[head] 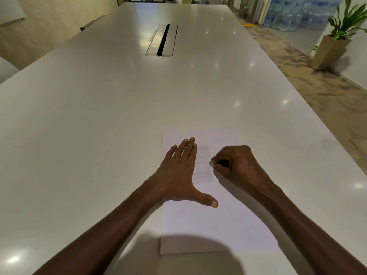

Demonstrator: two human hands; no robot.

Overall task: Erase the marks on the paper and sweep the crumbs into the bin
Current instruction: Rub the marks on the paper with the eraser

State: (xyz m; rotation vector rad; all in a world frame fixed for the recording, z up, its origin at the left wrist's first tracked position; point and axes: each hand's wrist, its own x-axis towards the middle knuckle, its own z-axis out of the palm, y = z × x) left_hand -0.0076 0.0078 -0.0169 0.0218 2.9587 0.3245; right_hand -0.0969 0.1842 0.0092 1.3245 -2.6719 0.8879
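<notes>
a long, glossy pale worktop (pixel 99 116) runs away from the viewer, smooth and mirror-like with small ceiling-light glints, and a rectangular brushed-metal hatch (pixel 161 40) with a dark slot is set into its middle. at the far right a tapered tan planter (pixel 328 51) holds a green plant on mottled carpet, with stacked water bottles (pixel 294 13) blurred behind glass. a thin white paper (pixel 218 221) lies flat on the near part of the worktop, its near edge darkened by a rounded shadow and its left edge partly covered by the left hand (pixel 178 173). that hand lies palm down on the sheet, fingers straight and close together, thumb spread wide. just right of its fingers is a soft grey patch of pencil marks (pixel 204 165), a faint upright rectangle, smudged and hard to read. the right hand (pixel 236 165) is curled into a loose fist at the patch's right edge, pinching a small eraser (pixel 212 163); only a pale tip and a dark bit show between the fingers, the rest hidden. one tiny dark speck (pixel 219 145) sits on the paper above the fist; whether it is a crumb cannot be told.
</notes>
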